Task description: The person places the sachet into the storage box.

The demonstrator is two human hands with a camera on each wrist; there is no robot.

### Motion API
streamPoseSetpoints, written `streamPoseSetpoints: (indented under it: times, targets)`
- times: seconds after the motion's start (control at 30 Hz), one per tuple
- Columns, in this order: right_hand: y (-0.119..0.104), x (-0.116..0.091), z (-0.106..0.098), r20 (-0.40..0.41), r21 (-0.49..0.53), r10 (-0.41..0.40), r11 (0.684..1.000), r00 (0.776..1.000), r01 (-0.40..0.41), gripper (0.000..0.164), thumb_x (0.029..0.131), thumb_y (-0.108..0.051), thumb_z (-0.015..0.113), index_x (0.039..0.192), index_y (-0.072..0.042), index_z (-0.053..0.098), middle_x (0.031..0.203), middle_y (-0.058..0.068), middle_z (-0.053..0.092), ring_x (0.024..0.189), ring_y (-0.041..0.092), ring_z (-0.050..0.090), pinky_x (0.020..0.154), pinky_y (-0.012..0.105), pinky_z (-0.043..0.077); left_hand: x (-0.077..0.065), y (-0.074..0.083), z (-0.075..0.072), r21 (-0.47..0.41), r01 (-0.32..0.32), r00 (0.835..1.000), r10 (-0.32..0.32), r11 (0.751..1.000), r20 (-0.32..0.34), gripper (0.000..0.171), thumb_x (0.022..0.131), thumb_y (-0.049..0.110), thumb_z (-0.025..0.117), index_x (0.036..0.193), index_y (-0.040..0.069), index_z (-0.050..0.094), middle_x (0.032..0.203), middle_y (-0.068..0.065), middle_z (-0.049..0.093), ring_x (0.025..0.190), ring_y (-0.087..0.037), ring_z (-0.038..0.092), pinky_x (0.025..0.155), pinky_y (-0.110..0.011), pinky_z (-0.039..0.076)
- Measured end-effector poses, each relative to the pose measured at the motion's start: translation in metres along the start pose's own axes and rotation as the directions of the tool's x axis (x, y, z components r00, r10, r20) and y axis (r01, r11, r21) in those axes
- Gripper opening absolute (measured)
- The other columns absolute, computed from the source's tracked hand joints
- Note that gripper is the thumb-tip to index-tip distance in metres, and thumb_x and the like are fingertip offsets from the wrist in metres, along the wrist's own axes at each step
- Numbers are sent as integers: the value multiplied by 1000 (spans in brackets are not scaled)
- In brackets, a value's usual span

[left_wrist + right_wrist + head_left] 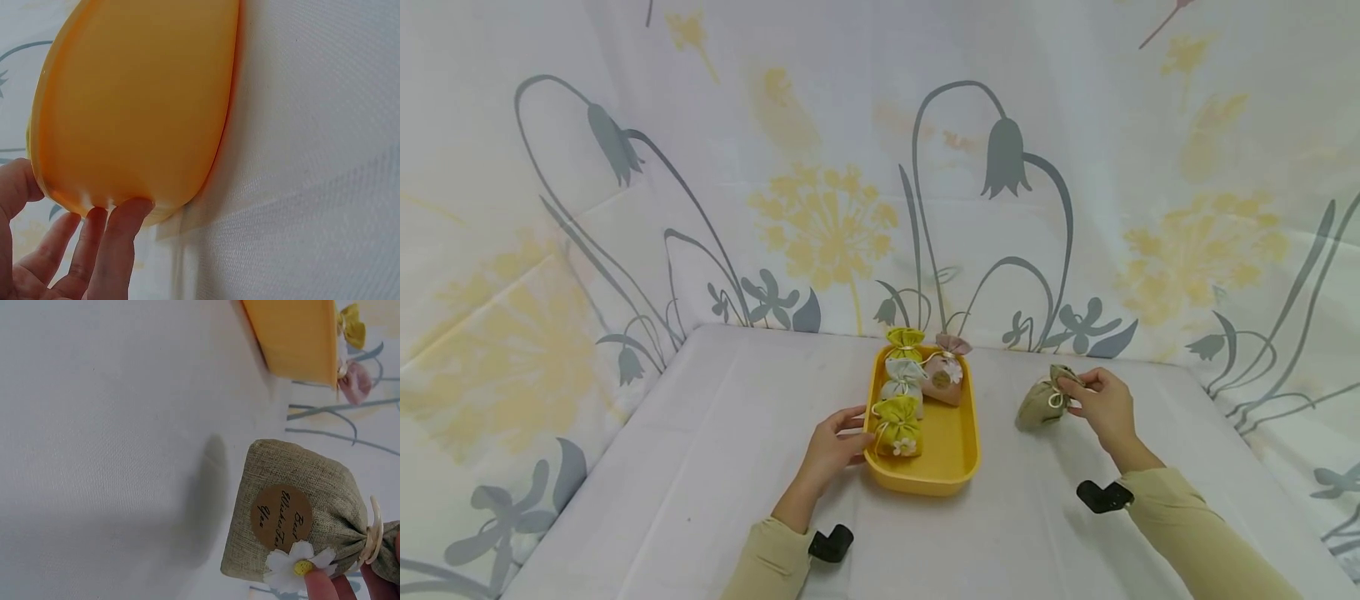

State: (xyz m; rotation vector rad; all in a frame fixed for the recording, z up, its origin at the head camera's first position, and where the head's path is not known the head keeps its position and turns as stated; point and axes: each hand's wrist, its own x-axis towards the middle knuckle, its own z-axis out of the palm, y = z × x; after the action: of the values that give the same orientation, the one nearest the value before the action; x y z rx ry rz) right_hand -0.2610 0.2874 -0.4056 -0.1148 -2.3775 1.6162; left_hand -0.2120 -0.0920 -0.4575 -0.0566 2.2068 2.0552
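Observation:
My left hand (832, 443) holds the yellow tray (951, 446) at its left side, thumb at the rim and fingertips against the outer wall (144, 112). Several small drawstring sachets fill the tray's left and far parts: a lime one with a white flower (898, 429), a pale grey one (902, 379), another lime one (905, 343) and a pink one (943, 373). Right of the tray, my right hand (1108, 407) pinches an olive drawstring sachet (1037, 406) near its tied neck. That sachet's round brown label (281, 519) and white flower (297, 567) show in the right wrist view; its shadow falls on the cloth beside it.
A white cloth (715, 467) covers the table. Behind it rises a fabric backdrop (850, 125) printed with grey bellflowers and yellow blooms. Black wrist devices (831, 543) sit at both sleeves.

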Motion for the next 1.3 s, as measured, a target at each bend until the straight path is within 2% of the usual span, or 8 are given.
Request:
streamPoseSetpoints:
  times: [0.33, 0.57, 0.7, 0.93, 1.13, 1.3]
  targets:
    - [-13, -17, 1, -9, 111, -15, 994, 1000, 16, 19, 86, -7, 65, 82, 2, 48, 69, -13, 59, 65, 0, 63, 56, 28, 56, -1, 1, 1, 23, 4, 1000, -4, 1000, -20, 50, 84, 13, 67, 131, 6, 52, 118, -16, 55, 97, -26, 61, 69, -34, 56]
    - [-30, -28, 4, 10, 141, -29, 990, 1000, 27, 20, 86, -7, 65, 81, 1, 49, 69, -11, 60, 66, 1, 64, 56, 29, 56, 0, 0, 1, 17, 0, 1000, 0, 1000, -8, 51, 84, 12, 67, 132, 5, 50, 120, -17, 54, 98, -27, 61, 69, -34, 56]
    - [-38, -33, 6, 31, 141, -52, 989, 998, 47, 20, 86, -7, 66, 82, 3, 49, 72, -8, 62, 68, 2, 64, 57, 30, 56, -3, 6, 0, 6, -5, 1000, 5, 1000, 10, 51, 85, 10, 66, 133, 2, 49, 120, -20, 53, 98, -30, 61, 70, -36, 56]
    - [-52, -38, 12, 49, 87, -96, 992, 994, 92, 21, 86, -6, 65, 87, 8, 50, 71, -7, 61, 68, 1, 63, 57, 29, 56, -20, 29, 1, -1, -6, 1000, 6, 1000, 18, 49, 86, 4, 61, 132, -2, 47, 120, -23, 52, 101, -32, 59, 72, -37, 56]
    - [-64, -40, 21, 30, 27, -158, 987, 987, 157, 22, 84, -5, 67, 87, 11, 53, 70, -4, 62, 65, 2, 62, 54, 28, 56, -22, 31, 2, -7, -10, 1000, 10, 1000, 19, 49, 86, 4, 62, 132, -2, 48, 120, -23, 52, 100, -31, 59, 72, -36, 56]
    - [-72, -40, 31, 10, 23, -174, 985, 985, 174, 20, 84, -4, 67, 85, 9, 53, 71, 2, 62, 65, 1, 62, 53, 29, 56, -20, 29, 1, -7, -12, 1000, 12, 1000, 20, 49, 86, 5, 62, 132, -2, 48, 120, -22, 53, 99, -30, 60, 71, -35, 56]
